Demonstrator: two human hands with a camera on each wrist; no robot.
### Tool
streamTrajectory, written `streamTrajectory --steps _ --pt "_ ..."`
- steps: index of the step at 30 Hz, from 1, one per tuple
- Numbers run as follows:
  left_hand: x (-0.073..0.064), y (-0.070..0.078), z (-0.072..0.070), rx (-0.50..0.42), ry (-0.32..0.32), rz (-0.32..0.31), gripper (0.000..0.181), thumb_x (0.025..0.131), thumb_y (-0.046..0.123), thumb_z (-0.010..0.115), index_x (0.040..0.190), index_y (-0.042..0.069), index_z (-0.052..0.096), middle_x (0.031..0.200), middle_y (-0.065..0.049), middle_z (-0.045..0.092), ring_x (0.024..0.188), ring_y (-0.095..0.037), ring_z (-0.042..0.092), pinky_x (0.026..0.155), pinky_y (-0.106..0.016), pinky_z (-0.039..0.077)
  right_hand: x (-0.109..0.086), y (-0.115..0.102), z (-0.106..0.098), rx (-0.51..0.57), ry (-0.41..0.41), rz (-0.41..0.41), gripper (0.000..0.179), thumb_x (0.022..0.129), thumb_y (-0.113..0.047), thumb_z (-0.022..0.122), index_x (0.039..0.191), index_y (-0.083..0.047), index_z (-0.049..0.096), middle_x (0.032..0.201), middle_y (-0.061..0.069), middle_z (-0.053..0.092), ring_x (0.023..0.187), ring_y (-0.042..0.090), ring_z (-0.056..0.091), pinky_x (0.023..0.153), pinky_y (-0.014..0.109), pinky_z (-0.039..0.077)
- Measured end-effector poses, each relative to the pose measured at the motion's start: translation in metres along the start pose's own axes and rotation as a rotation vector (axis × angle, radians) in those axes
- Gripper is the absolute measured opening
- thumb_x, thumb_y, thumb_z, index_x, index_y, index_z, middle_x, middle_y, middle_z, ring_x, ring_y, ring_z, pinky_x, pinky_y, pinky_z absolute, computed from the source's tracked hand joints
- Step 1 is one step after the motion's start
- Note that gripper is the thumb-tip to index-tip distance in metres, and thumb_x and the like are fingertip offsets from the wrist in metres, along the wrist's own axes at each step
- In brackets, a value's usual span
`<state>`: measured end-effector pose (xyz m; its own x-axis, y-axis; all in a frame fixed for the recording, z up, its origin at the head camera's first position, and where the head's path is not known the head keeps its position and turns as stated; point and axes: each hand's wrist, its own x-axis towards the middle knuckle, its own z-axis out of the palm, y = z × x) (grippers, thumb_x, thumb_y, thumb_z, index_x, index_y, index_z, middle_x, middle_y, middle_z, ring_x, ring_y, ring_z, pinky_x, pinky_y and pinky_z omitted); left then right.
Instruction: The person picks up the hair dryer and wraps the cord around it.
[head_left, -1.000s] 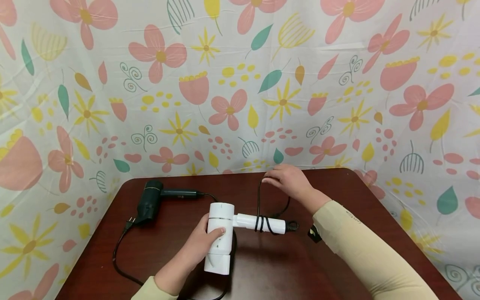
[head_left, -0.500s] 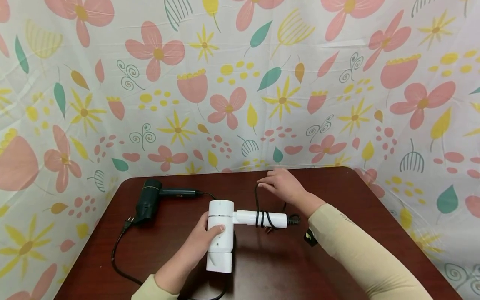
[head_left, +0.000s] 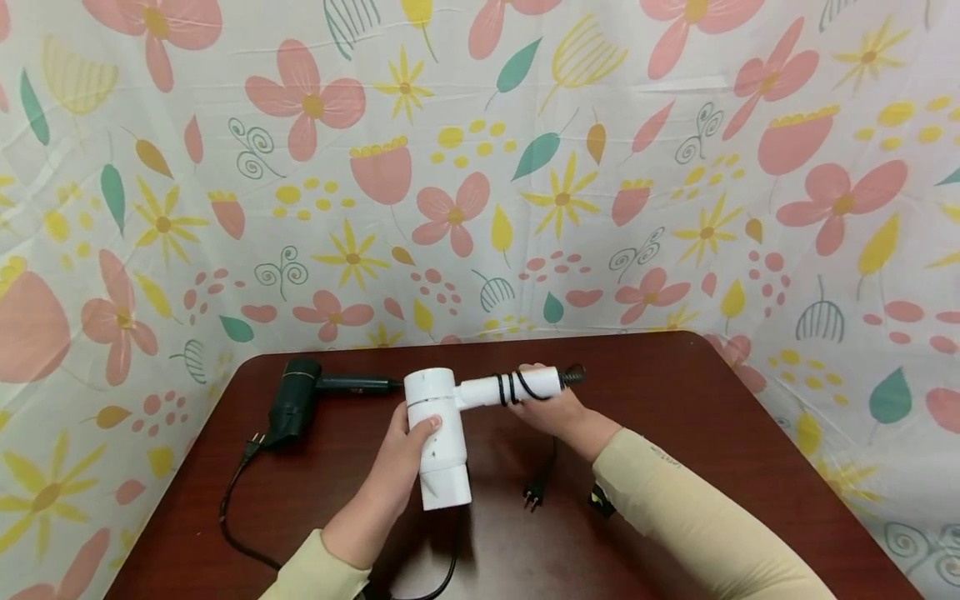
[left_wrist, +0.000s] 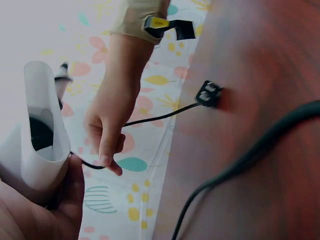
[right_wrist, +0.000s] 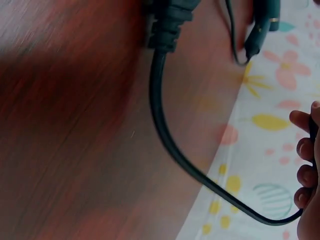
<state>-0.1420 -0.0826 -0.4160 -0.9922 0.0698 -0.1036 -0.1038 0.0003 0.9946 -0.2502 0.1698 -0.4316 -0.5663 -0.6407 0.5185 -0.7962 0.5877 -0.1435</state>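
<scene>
Several turns of black cord (right_wrist: 166, 142) are ringing the handle (head_left: 480, 392) of the white dryer (head_left: 442, 437); winding is seemingly progressing, probably calling for another pass. Over the desk (head_left: 637, 383), the left hand (head_left: 399, 458) is gripping the dryer; the right hand (head_left: 561, 418), fingers pinching cord, is now passing behind the handle, not above as earlier.

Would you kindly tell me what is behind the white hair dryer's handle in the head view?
Behind the white handle is the right hand, showing above and below it, with the table beyond. The handle covers the middle of that hand, which cannot be seen there.
</scene>
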Motion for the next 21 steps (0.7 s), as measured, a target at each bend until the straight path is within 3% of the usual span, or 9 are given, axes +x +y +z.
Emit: streamTrajectory --steps 2,4,6,9,15,21 --pt "0.005 0.003 0.001 -0.038 0.040 0.020 0.061 0.102 0.029 0.053 0.150 0.007 0.023 0.132 -0.019 0.048 0.112 -0.030 0.055 0.092 -0.043 0.046 0.002 -0.012 0.001 -0.069 -0.047 0.068 0.026 0.097 -0.032 0.064 0.082 -0.012 0.071 0.062 -0.003 0.055 0.057 0.012 0.050 0.050 0.030 0.042" --pt "0.010 0.005 0.002 -0.060 0.079 0.035 0.062 0.102 0.028 0.054 0.151 0.007 0.022 0.133 -0.019 0.047 0.113 -0.030 0.055 0.092 -0.043 0.047 0.007 -0.021 0.003 -0.245 -0.117 0.048 0.027 0.099 -0.039 0.060 0.090 -0.021 0.077 0.069 -0.008 0.064 0.069 0.010 0.061 0.061 0.031 0.050" --pt "0.015 0.008 0.001 -0.069 0.117 0.042 0.063 0.102 0.027 0.055 0.151 0.007 0.022 0.133 -0.019 0.047 0.113 -0.030 0.055 0.092 -0.042 0.047 0.010 -0.028 0.003 -0.245 -0.160 0.035 0.021 0.098 -0.036 0.062 0.096 -0.024 0.080 0.073 -0.010 0.069 0.073 0.011 0.064 0.067 0.032 0.051" --pt "0.024 0.011 -0.001 -0.066 0.179 0.043 0.065 0.100 0.029 0.059 0.151 0.009 0.024 0.131 -0.019 0.049 0.110 -0.030 0.057 0.089 -0.042 0.049 0.013 -0.033 0.003 -0.279 -0.154 -0.049 0.020 0.097 -0.034 0.064 0.092 -0.022 0.080 0.082 -0.009 0.072 0.084 0.014 0.066 0.083 0.037 0.050" --pt "0.037 0.009 -0.009 -0.014 0.254 0.019 0.073 0.096 0.035 0.065 0.151 0.011 0.023 0.128 -0.019 0.051 0.107 -0.033 0.058 0.084 -0.044 0.052 0.012 -0.041 -0.003 -0.265 -0.129 -0.121 0.019 0.097 -0.032 0.065 0.088 -0.022 0.079 0.078 -0.010 0.070 0.072 0.013 0.056 0.069 0.033 0.043" --pt "0.044 -0.006 -0.016 0.052 0.246 -0.032 0.083 0.093 0.040 0.068 0.153 0.012 0.019 0.132 -0.018 0.049 0.111 -0.033 0.057 0.087 -0.045 0.051 0.012 -0.047 -0.009 -0.229 -0.121 -0.155 0.016 0.095 -0.025 0.064 0.092 -0.018 0.078 0.080 -0.007 0.067 0.074 0.014 0.054 0.069 0.033 0.043"
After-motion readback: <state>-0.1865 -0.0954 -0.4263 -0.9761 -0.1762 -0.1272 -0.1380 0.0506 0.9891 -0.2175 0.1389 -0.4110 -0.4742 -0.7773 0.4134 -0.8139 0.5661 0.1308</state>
